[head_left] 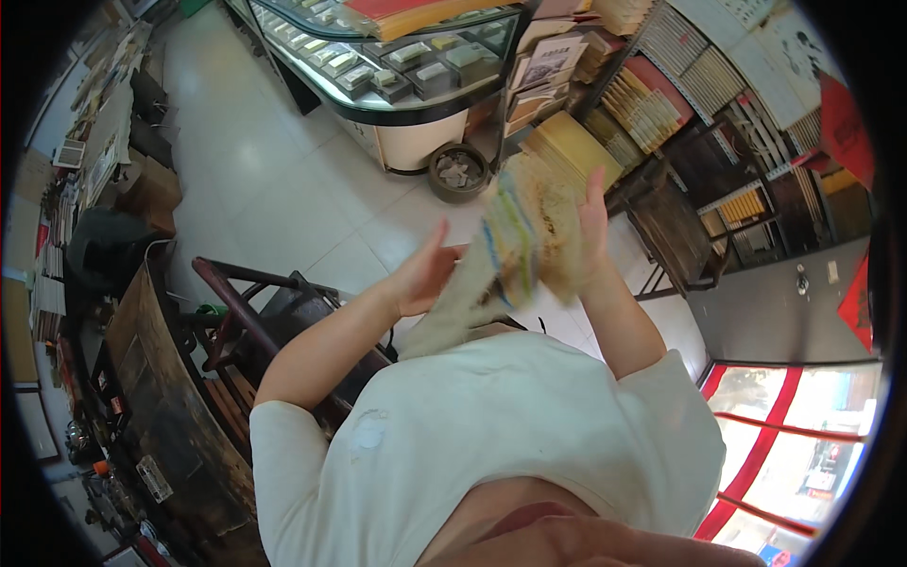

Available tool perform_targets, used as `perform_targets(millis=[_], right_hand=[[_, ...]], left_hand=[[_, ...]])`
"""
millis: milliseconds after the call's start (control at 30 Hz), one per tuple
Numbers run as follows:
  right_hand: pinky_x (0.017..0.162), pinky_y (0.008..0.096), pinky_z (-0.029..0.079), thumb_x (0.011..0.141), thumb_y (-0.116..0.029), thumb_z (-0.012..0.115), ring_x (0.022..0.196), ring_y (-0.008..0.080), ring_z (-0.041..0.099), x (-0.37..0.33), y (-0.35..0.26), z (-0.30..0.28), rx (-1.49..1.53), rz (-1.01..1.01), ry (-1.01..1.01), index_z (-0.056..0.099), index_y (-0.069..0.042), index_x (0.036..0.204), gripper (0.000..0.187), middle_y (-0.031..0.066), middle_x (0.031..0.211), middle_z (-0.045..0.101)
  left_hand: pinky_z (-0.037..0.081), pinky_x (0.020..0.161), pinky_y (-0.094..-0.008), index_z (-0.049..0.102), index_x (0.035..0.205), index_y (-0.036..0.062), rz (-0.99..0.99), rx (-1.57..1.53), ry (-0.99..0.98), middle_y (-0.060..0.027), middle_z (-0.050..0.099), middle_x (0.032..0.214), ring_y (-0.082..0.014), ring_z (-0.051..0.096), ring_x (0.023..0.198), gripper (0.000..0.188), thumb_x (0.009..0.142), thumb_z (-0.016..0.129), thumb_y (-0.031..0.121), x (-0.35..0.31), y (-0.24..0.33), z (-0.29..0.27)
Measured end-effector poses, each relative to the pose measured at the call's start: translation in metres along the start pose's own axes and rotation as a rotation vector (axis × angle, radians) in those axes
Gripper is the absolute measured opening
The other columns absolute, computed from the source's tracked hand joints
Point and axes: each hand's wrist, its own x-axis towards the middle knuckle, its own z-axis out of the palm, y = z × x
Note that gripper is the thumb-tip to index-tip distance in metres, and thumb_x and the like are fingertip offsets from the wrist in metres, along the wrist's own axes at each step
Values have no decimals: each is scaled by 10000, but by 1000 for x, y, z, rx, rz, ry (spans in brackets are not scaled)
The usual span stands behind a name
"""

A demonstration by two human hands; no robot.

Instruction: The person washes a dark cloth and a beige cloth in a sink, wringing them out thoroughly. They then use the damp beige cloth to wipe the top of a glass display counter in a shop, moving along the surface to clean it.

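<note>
A worn, pale cloth (pixel 515 236) with blue and green stripes and brown stains hangs in front of my chest, smeared by motion. Its right edge lies against my right hand (pixel 592 231), whose thumb points up while the other fingers are hidden behind the fabric. My left hand (pixel 425 279) is beside the cloth's left edge with its thumb raised and apart. Some of its fingers pass out of sight near the cloth, and I see nothing gripped in them.
Ahead stands a glass display case (pixel 406 71) with small boxes, a round dark pot (pixel 458 172) at its foot. A dark wooden armchair (pixel 255 312) and a worn desk (pixel 175 397) are at left. Stacked yellow paper (pixel 572 151), shelves and a wooden stool (pixel 671 227) fill the right.
</note>
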Motion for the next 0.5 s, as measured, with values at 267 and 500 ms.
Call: perform_targets(millis=[267,500], right_hand=[[970,351,395,907,-392,519,1123,245,521,180,-72,-46,-336,76,-34,433,-9,1277,540,137,1229,528],[732,298,488,909,-281,544,821,111,605,320,-200,-111,-1718,-362,144,609,-56,1100,302,54,871,653]], left_hand=[[418,962,-336,422,1290,20,-188,-63,-140,-120,540,1213,-188,534,1097,668,908,353,564,104,106,-84],[482,776,-276,461,1244,38,340,462,764,-86,575,1138,-196,577,984,364,901,511,150,181,239,-119]])
